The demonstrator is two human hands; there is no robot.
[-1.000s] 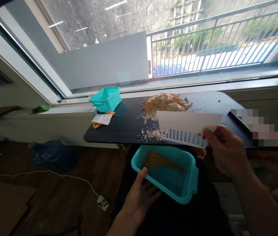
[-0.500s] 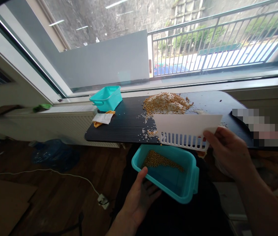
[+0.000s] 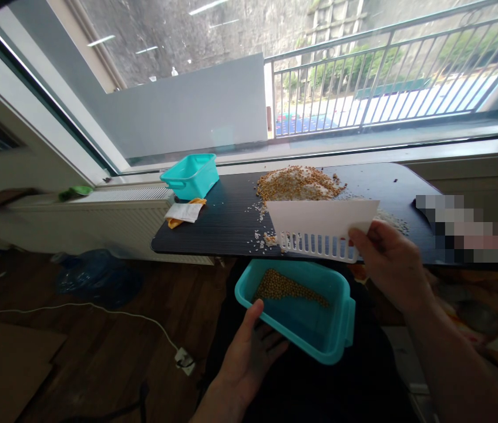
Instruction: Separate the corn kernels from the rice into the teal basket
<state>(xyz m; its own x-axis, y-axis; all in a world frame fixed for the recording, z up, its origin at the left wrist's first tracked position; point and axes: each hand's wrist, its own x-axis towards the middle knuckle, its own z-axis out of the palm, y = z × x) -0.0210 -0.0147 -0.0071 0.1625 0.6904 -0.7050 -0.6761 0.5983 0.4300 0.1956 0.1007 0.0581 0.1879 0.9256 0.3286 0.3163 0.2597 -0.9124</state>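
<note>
Right fingers (image 3: pixel 384 231) behind sheet (image 3: pixel 319 216), thumb (image 3: pixel 359 239) in front

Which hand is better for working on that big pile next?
Probably the right hand: it holds the white slotted sheet, already close to the near side of the pile. The left hand is lower and looks busy, its thumb at the teal bin's rim.

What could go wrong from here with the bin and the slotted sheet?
The left hand holds the lower teal bin at one side, so it might tip and spill its beans. The right hand grips the slotted white sheet at one end; it could twist. Loose pale grains near the tabletop's front edge may fall.
</note>
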